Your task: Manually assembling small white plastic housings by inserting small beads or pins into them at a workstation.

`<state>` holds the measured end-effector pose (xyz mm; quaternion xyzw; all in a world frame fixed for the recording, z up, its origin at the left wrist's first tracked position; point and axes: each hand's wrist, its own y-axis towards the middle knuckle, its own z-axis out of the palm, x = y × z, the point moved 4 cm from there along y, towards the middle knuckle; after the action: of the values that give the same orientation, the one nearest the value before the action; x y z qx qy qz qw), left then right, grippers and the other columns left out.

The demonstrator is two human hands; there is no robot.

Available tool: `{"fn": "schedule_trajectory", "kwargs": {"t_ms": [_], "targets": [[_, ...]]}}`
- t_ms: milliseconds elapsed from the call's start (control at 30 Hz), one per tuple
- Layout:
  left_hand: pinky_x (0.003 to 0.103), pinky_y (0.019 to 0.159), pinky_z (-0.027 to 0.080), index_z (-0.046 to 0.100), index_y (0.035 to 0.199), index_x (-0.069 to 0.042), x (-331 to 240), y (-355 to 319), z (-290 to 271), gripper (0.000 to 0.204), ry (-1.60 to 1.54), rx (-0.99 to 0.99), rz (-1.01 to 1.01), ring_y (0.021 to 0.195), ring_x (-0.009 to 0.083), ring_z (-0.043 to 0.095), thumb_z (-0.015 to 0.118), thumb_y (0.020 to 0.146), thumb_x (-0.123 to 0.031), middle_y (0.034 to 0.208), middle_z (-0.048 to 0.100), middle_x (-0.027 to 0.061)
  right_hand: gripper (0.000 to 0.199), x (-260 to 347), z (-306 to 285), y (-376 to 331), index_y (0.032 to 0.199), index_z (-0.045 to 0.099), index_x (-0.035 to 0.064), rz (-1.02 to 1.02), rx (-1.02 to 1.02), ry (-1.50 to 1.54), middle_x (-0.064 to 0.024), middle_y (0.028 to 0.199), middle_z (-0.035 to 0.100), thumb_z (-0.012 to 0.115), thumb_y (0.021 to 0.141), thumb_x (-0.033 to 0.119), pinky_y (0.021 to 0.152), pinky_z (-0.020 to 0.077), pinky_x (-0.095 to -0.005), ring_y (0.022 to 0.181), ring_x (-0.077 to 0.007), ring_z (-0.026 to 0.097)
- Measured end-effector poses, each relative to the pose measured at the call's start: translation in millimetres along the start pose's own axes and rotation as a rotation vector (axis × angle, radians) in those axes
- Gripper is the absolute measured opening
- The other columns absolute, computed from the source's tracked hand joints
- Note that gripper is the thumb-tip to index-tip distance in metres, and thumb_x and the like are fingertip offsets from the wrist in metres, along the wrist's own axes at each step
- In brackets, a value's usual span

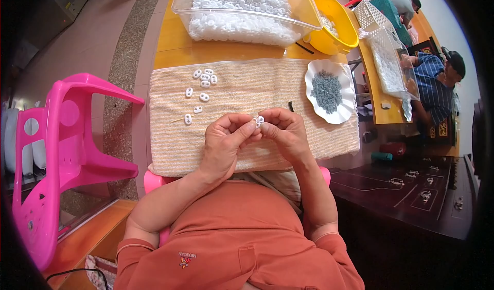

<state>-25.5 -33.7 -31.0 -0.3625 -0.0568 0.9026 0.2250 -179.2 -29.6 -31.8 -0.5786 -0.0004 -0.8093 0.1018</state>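
A small white oval plastic piece (259, 120) is seen at the frame's centre, pinched between fingertips above a striped beige towel (242, 91)

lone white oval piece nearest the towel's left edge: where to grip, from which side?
Take the lone white oval piece from straight above, pinching across its narrow width. It seems to lie flat on the striped towel with bare cloth around it, so fingertips should fit on both long sides. The left hand is nearer; both hands now pinch another white piece.

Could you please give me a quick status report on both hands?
Left hand and right hand both pinching one small white piece. Over striped towel. Nothing in the way.
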Motion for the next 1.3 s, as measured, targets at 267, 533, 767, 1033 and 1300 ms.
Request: {"fn": "schedule_trajectory", "kwargs": {"t_ms": [267, 533, 767, 1033, 1300], "targets": [[0.025, 0.074, 0.057, 0.06, 0.101, 0.0, -1, 1, -1, 0.012, -0.024, -0.007, -0.014, 0.081, 0.0147, 0.066, 0.061, 0.089, -0.003, 0.093, 0.066, 0.01, 0.026, 3, 2, -2, 0.112, 0.061, -0.0049, 0.032, -0.019, -0.065, -0.0115, 0.101, 0.067, 0.064, 0.087, 0.002, 0.079, 0.0541, -0.027, 0.09, -0.016, 0.064], [0.025, 0.075, 0.057, 0.06, 0.101, 0.0, 0, 2, -3, 0.012, -0.024, -0.008, -0.028, 0.081, 0.0151, 0.066, 0.061, 0.089, -0.003, 0.093, 0.066, 0.0106, 0.028, 4, 3, -2, 0.113, 0.061, -0.005, 0.045, -0.001, -0.073, -0.0112, 0.102, 0.067, 0.064, 0.087, 0.002, 0.08, 0.0532, -0.0264, 0.091, -0.0155, 0.064], [0.026, 0.074, 0.058, 0.06, 0.1, 0.001, -2, 3, -4, 0.012, -0.008, -0.034, -0.056, 0.081, 0.0153, 0.066, 0.061, 0.088, -0.002, 0.092, 0.065, 0.0098, 0.028, 7, 0, -3, 0.115, 0.059, -0.0042, 0.044, -0.007, -0.026, -0.0095, 0.1, 0.067, 0.063, 0.088, 0.004, 0.08, 0.0522, -0.0259, 0.09, -0.0139, 0.063], [0.027, 0.074, 0.059, 0.06, 0.1, 0.001, -3, 6, -5, 0.013, 0.055, -0.05, -0.084, 0.081, 0.0155, 0.066, 0.061, 0.088, 0.0, 0.09, 0.065, 0.0095, 0.03, 10, -5, -3, 0.117, 0.059, -0.0039, 0.056, -0.043, -0.093, -0.0073, 0.098, 0.066, 0.063, 0.088, 0.005, 0.076, 0.0504, -0.0239, 0.086, -0.0118, 0.063], [0.027, 0.074, 0.058, 0.06, 0.1, 0.002, -4, 7, -4, 0.013, 0.099, -0.059, -0.102, 0.079, 0.0154, 0.066, 0.062, 0.088, -0.001, 0.089, 0.065, 0.0105, 0.031, 12, -6, -3, 0.117, 0.059, -0.0046, 0.087, -0.062, -0.1, -0.0069, 0.099, 0.066, 0.064, 0.087, 0.003, 0.079, 0.0517, -0.0254, 0.088, -0.0122, 0.063]]}}
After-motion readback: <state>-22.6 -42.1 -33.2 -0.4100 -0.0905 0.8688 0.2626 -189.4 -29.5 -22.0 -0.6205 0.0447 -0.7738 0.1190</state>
